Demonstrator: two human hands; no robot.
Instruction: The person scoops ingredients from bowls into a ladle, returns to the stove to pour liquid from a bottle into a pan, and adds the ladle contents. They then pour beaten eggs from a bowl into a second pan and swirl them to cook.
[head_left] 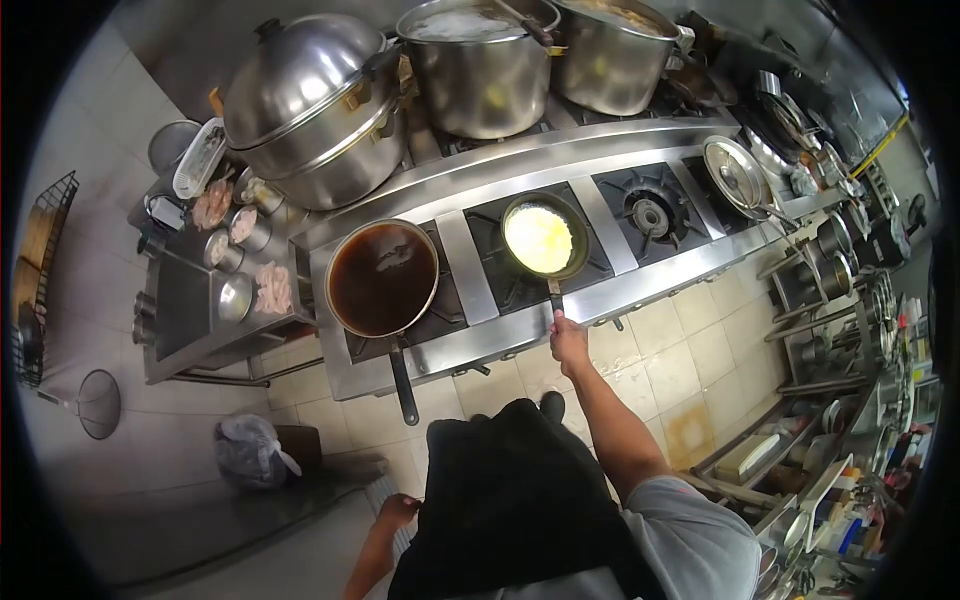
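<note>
My right hand [569,343] is wrapped round the handle of a small frying pan [578,252] on a middle burner of the stove. Inside that pan lies a pale yellow, egg-like layer [539,239]. My left hand [399,509] hangs low beside the black apron [520,500]; its fingers look curled, but they are too small to make out clearly. Left of the small pan, a wide pan of dark brown liquid [382,278] rests on the stove, its black handle pointing towards me.
Behind the burners stand a large lidded steamer [320,130] and two tall pots [478,90] [612,65]. A bare burner [650,214] is right of the small pan. Metal containers and pink raw pieces [272,288] sit at the left; shelves of cookware line the right.
</note>
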